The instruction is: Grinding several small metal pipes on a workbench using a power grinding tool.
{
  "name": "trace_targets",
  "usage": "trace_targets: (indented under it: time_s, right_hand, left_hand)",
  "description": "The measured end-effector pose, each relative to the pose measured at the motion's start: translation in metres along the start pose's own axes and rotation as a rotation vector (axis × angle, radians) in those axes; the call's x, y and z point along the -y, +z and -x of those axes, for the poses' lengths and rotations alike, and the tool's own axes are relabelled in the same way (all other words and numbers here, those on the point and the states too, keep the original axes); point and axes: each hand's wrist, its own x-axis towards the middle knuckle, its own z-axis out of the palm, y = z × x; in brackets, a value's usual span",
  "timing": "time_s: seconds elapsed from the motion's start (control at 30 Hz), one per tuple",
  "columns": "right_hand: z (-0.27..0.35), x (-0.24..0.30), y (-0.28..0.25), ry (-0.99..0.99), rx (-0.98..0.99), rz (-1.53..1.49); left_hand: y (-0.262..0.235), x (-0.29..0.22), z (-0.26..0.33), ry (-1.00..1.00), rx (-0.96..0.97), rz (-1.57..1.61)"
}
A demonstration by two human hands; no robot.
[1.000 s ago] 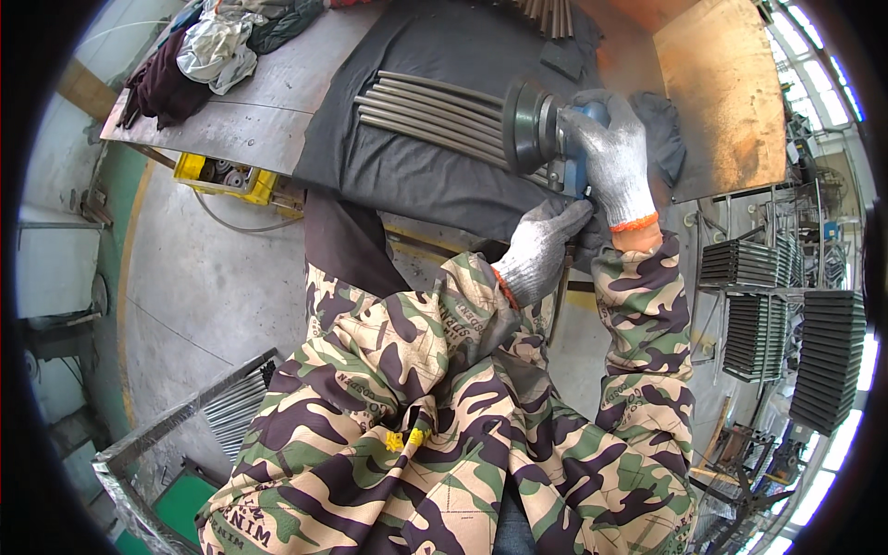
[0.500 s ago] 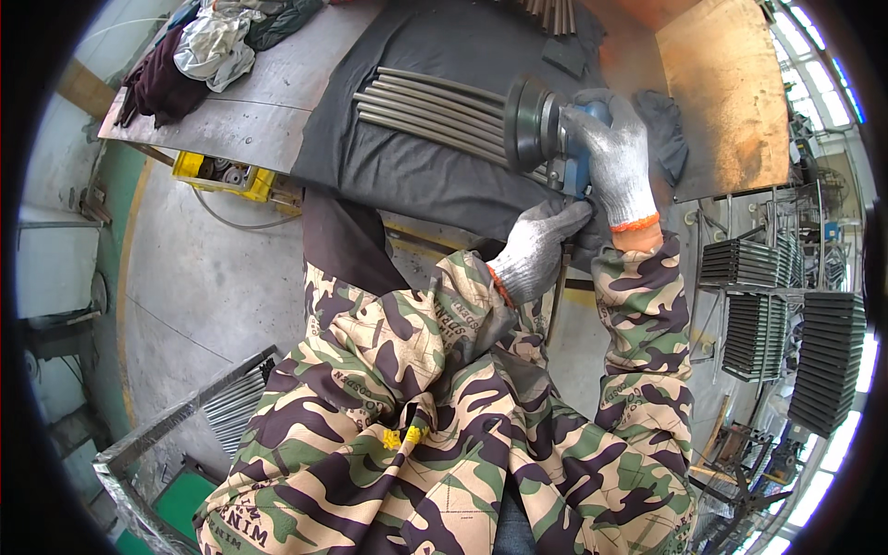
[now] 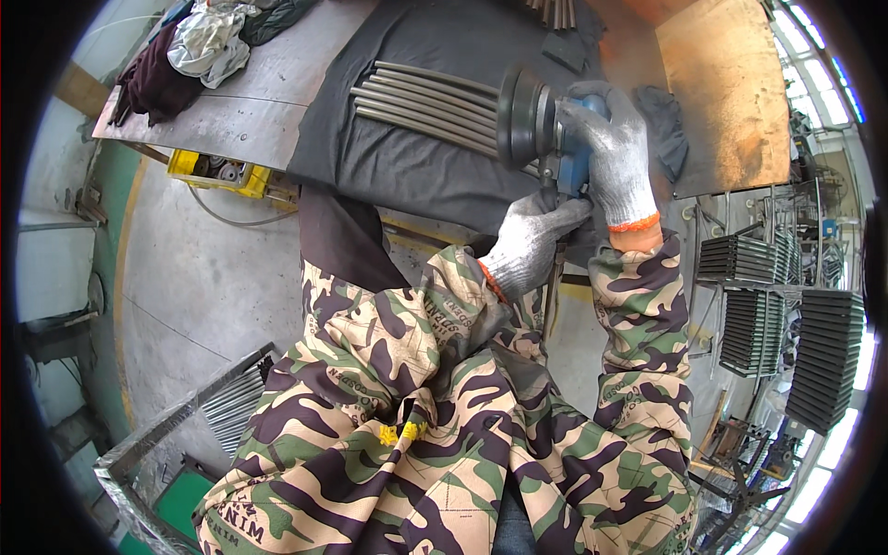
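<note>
Barely shifted, both hands [image 3: 573, 199] clamped the grinder [image 3: 541, 125] on rods [image 3: 421, 97]; steady, flat pressure seemed wise.

Blue body of the handheld power sander [image 3: 569, 166] mostly covered by the grey-gloved right hand [image 3: 615, 153]; rear grip hidden under the grey-gloved left hand [image 3: 532, 242]. Right ends of the bundled grey metal rods [image 3: 425, 102] concealed behind the dark round sanding disc [image 3: 520, 118]. Short rods [image 3: 553, 11] cut by the top edge.
</note>
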Motion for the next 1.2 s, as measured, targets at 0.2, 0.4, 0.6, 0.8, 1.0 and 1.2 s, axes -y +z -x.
trace_targets:
  time_s: [0.2,0.4,0.6,0.8,1.0,1.2]
  right_hand:
    - [0.000,0.000,0.006,-0.011,0.004,-0.042]
    - [0.003,0.003,0.002,0.003,0.041,-0.111]
    - [0.004,0.004,0.002,0.138,0.029,-0.210]
    - [0.005,0.008,0.002,0.120,0.011,-0.178]
    - [-0.011,-0.028,-0.061,-0.001,0.036,0.046]
    - [0.015,-0.019,-0.140,0.196,-0.011,0.259]
  left_hand:
    - [-0.003,-0.008,0.006,0.025,-0.057,-0.100]
    - [-0.013,0.002,0.000,0.068,0.002,-0.088]
    - [-0.010,-0.001,0.004,0.067,-0.037,-0.212]
    - [-0.010,0.002,0.003,0.041,0.014,-0.121]
    - [-0.012,-0.053,0.045,-0.074,0.226,-1.280]
    - [-0.020,-0.102,-0.023,0.682,0.073,-2.099]
